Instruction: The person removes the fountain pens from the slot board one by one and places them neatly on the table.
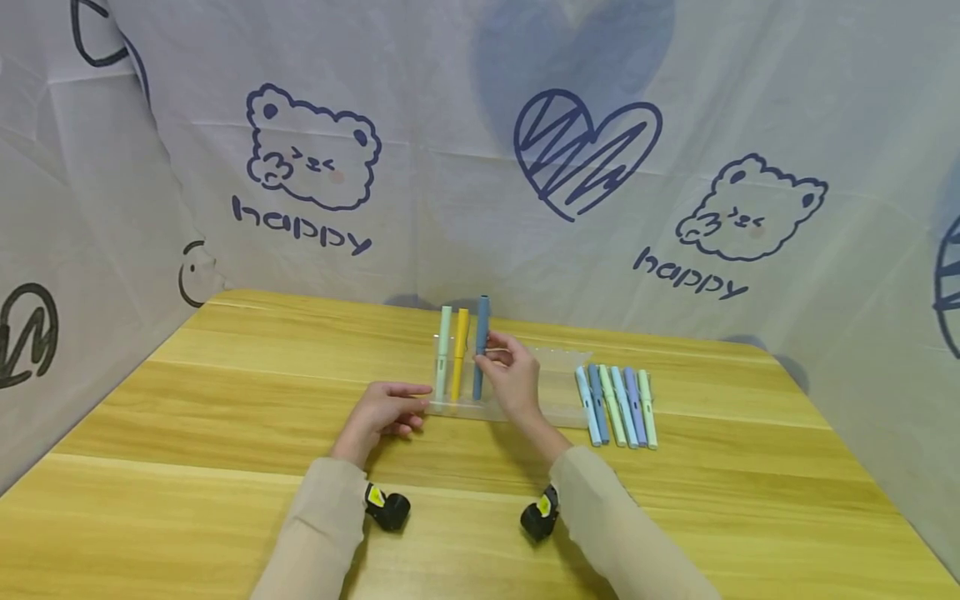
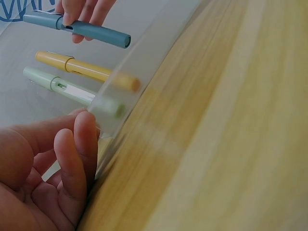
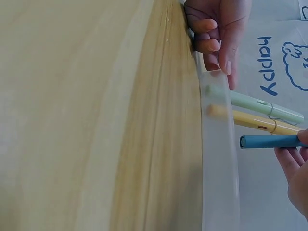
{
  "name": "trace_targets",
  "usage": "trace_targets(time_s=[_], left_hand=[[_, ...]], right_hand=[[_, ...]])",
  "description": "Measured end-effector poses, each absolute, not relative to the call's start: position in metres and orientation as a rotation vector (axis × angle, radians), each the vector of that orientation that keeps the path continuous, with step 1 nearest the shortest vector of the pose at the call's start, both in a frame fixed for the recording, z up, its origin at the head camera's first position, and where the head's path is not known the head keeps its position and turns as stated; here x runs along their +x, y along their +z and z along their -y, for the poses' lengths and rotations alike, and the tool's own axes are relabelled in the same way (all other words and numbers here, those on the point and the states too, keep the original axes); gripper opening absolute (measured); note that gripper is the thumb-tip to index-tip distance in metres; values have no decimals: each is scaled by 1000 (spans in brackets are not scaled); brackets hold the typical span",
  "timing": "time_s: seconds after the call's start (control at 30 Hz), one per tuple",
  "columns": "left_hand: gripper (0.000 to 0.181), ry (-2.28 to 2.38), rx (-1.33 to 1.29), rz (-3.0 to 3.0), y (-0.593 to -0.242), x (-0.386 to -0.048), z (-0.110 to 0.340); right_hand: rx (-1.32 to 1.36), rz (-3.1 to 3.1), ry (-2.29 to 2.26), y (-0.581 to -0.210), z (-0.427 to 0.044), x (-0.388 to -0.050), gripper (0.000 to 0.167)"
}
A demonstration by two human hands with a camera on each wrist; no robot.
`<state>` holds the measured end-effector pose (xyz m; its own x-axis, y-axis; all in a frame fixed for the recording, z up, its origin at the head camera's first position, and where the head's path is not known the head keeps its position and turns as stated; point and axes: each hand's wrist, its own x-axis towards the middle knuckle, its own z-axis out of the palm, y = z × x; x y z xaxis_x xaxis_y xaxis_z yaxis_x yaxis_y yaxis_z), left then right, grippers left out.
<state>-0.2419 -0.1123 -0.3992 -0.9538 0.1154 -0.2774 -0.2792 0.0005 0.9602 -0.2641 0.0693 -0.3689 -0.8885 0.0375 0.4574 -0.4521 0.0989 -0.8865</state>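
Note:
A clear plastic pen holder (image 1: pixel 555 408) stands on the table, its frosted front strip (image 3: pixel 219 168) running along the bottom. At its left end, my left hand (image 1: pixel 386 411) pinches the corner between thumb and finger. A light green pen (image 1: pixel 443 354) and a yellow pen (image 1: pixel 460 354) stand side by side in the holder, lower ends behind the strip. My right hand (image 1: pixel 513 375) grips a blue pen (image 2: pixel 91 32) around its middle, upright beside the yellow one. The blue pen's lower end (image 3: pixel 252 141) shows above the strip, apart from it.
Several capped pens (image 1: pixel 617 406) in blue, green and purple lie in a row on the wooden table (image 1: pixel 750 500), just right of the holder. A printed cloth (image 1: pixel 442 167) hangs behind the table. A small black camera sits on each wrist.

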Motion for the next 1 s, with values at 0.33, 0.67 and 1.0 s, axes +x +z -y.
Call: trace_targets(time_s=[0.33,0.67,1.0], left_hand=[[33,2028,-163,-2006,-399,-242,112],[33,2020,-177,-2009,-399,-242,112],[33,2012,-191,-2017,-398,-241,112]], right_hand=[[432,2014,1843,-367,-79,-262,38],[415,2053,1802,-367,-88,-259,35],[386,2024,1891,-366,-96,-257,35]])
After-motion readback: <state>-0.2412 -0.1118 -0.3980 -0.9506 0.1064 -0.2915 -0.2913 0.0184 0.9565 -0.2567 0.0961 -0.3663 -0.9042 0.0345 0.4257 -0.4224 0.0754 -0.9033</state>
